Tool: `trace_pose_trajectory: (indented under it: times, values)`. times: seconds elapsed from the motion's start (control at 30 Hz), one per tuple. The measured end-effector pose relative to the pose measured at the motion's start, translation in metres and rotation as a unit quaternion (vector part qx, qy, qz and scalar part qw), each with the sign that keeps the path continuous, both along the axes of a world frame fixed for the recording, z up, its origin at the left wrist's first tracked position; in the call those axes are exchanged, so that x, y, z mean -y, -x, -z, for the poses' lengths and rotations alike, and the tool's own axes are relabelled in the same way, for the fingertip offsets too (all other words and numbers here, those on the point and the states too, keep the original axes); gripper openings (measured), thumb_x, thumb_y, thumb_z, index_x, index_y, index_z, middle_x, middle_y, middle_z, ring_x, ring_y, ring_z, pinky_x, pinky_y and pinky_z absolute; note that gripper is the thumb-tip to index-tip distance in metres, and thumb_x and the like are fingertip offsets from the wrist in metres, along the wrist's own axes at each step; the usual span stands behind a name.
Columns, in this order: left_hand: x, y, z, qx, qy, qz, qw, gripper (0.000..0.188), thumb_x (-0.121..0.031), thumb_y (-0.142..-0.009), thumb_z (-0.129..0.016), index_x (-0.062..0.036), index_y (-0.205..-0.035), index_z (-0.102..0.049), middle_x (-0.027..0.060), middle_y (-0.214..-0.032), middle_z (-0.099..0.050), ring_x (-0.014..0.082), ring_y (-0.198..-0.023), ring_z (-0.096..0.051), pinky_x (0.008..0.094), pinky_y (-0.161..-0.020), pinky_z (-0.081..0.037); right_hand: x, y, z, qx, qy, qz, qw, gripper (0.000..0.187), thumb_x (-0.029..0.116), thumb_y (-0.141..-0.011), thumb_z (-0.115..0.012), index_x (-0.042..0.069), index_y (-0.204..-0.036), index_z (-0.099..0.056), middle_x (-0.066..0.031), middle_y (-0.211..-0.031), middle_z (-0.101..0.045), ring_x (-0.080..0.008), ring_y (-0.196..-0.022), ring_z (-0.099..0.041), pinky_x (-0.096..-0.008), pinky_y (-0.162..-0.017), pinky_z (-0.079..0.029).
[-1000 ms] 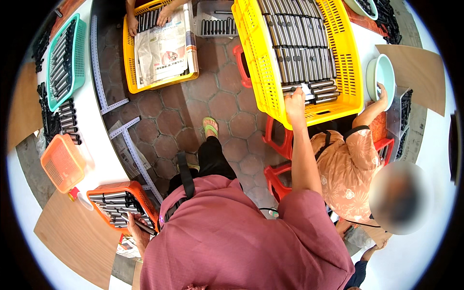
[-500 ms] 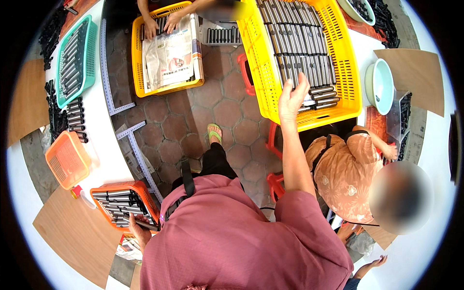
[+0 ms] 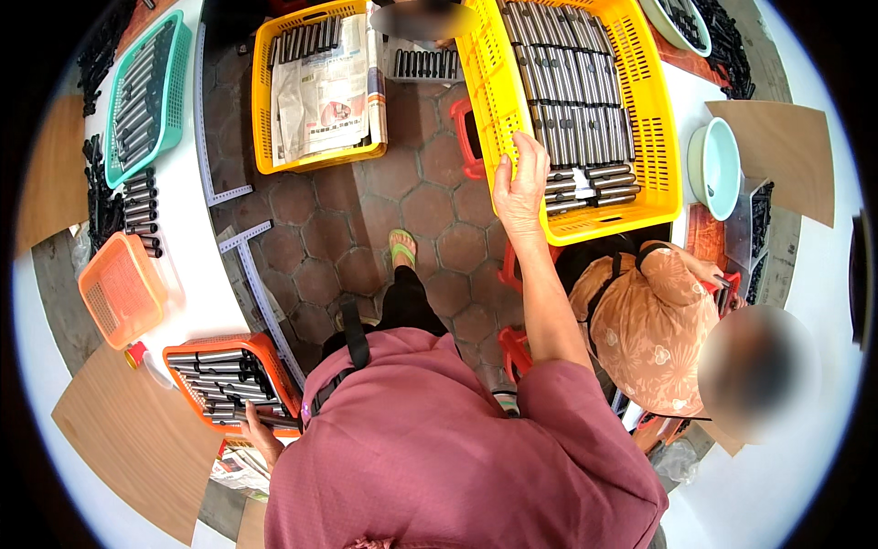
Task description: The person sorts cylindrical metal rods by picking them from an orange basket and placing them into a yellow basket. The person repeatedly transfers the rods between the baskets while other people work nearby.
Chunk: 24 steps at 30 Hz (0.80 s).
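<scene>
My left hand (image 3: 261, 434) is at the near right edge of an orange basket (image 3: 283, 366) filled with dark and silver metal tubes (image 3: 219, 372). Its fingers are closed on a metal tube (image 3: 282, 421), partly hidden by the hand. My right hand (image 3: 523, 188) hovers over the near left corner of a large yellow crate (image 3: 660, 137), fingers apart, with nothing visible in them. Inside that crate, metal tubes (image 3: 585, 133) stand in packed rows. At its near end several more lie crosswise (image 3: 611, 186), with a small white piece (image 3: 583, 183) among them.
Another yellow crate (image 3: 262, 119) holds newspaper (image 3: 320, 101) and tubes. On the left table are a teal basket (image 3: 174, 119) of tubes and a peach basket (image 3: 123, 288). A person in a floral top (image 3: 654, 339) works at right, beside a pale green basin (image 3: 718, 169). Red stools (image 3: 514, 352) stand near.
My right hand has moved left, from over the tubes to the crate's corner. My left hand has barely moved. The far person's hands have left the newspaper crate, exposing a row of tubes.
</scene>
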<state>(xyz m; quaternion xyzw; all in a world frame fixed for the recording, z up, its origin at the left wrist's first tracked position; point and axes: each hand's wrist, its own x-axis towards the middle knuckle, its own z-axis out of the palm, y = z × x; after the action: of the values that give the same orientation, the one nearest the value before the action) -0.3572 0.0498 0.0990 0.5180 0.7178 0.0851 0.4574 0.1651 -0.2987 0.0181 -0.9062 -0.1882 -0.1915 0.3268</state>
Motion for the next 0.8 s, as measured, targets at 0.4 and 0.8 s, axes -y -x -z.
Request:
trace_pose_trajectory:
  times: [0.4, 0.8]
  values:
    - [0.008, -0.016, -0.007, -0.037, -0.052, 0.062, 0.996, 0.042, -0.042, -0.090, -0.059, -0.0046, -0.072, -0.055, 0.0055, -0.062, -0.055, 0.0138, -0.055, -0.048, 0.0291, -0.052, -0.037, -0.018, 0.010, 0.008, -0.005, 0.019, -0.068, 0.997, 0.033, -0.002, -0.076, -0.061, 0.003, -0.108, -0.058, -0.0128, -0.112, -0.058, -0.0331, -0.099, -0.056, -0.0427, -0.087, -0.045]
    - [0.004, -0.016, -0.009, -0.056, -0.083, 0.099, 0.990, 0.041, -0.042, -0.090, -0.058, -0.0036, -0.076, -0.054, 0.0064, -0.065, -0.055, 0.0154, -0.057, -0.049, 0.0322, -0.054, -0.038, -0.092, 0.068, 0.004, -0.088, -0.045, -0.214, 0.972, 0.036, 0.000, -0.071, -0.063, 0.003, -0.106, -0.058, -0.0119, -0.110, -0.057, -0.0315, -0.100, -0.055, -0.0405, -0.084, -0.046]
